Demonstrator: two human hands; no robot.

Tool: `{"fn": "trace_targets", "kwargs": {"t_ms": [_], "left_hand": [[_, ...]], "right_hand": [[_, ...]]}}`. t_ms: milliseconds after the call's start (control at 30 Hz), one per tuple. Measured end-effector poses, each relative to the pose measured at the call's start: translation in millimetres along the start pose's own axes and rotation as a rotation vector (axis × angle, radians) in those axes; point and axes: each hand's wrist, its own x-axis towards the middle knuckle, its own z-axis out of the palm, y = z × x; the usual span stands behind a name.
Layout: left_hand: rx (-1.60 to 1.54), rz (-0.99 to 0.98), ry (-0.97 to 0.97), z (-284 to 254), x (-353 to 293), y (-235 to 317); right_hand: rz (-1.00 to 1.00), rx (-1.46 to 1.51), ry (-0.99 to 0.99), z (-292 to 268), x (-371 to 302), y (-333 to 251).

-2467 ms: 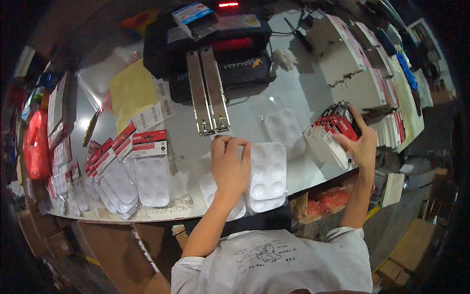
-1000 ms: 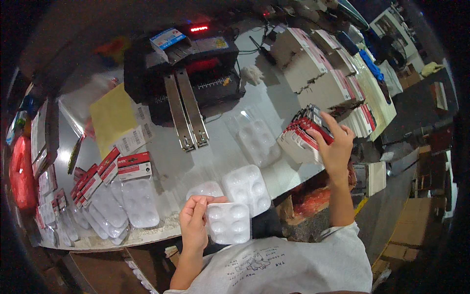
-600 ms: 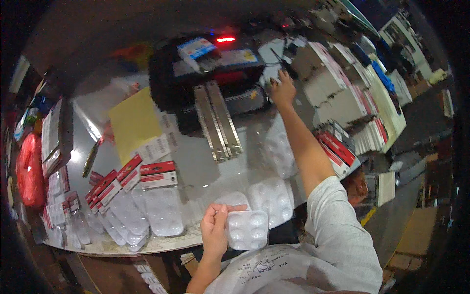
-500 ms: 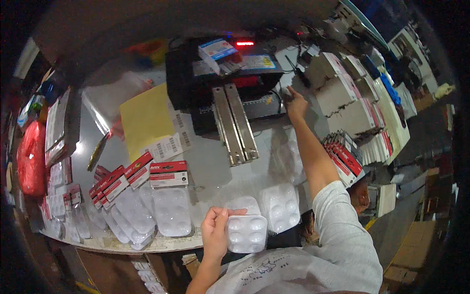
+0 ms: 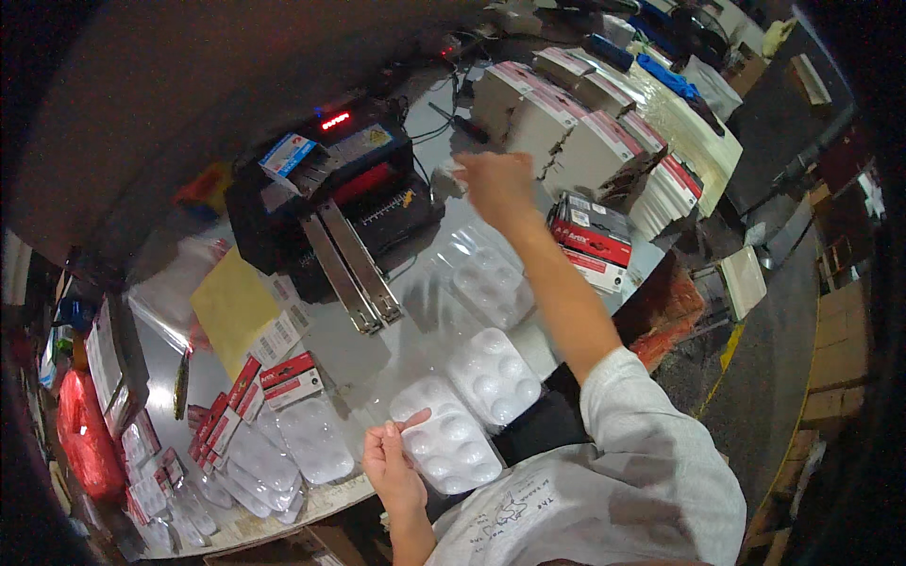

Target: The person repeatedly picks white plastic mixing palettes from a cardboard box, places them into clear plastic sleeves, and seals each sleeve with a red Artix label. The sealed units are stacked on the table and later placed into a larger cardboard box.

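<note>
My left hand [image 5: 392, 462] is closed on the edge of a white plastic paint palette [image 5: 447, 447] with round wells, its thumb lying across the top. Close beside it, at the table's front edge, another white palette [image 5: 495, 379] lies in clear film. Out over the table reaches my right hand [image 5: 500, 189], its fingers blurred and pointing left. Near those fingertips is a small pale object [image 5: 449, 181]; whether they hold it is unclear. Beneath my right forearm lie more palettes [image 5: 491, 281] in clear wrapping.
A black machine [image 5: 330, 189] with two metal rails [image 5: 351, 269] stands at the back. Stacked header cards [image 5: 557, 123] and a red-and-black card pile [image 5: 590, 236] sit to the right. Bagged palettes [image 5: 307, 439] with red cards lie front left, near a yellow sheet [image 5: 231, 302].
The head view has turned right, shifting the machine leftward. My right hand has drawn away from the machine toward the card stacks. My left hand still holds the palette.
</note>
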Motion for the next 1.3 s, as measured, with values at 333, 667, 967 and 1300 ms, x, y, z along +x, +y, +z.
{"fn": "trace_targets", "kwargs": {"t_ms": [333,667,967,1300], "left_hand": [[0.097,-0.192,-0.141,31.9,-11.1,2.2],[0.006,-0.192,-0.173,41.1,4.5,5.0],[0.432,0.010,-0.071,31.1,4.8,12.4],[0.539,0.041,-0.037,19.4,17.1,9.4]], "right_hand": [[0.153,0.336,-0.030,-88.4,-117.7,89.5],[0.486,0.737,0.077,-126.3,-104.6,36.7],[-0.020,0.977,-0.815,-77.1,-102.2,-71.5],[-0.198,0.963,-0.886,-65.6,-88.8,-81.2]]}}
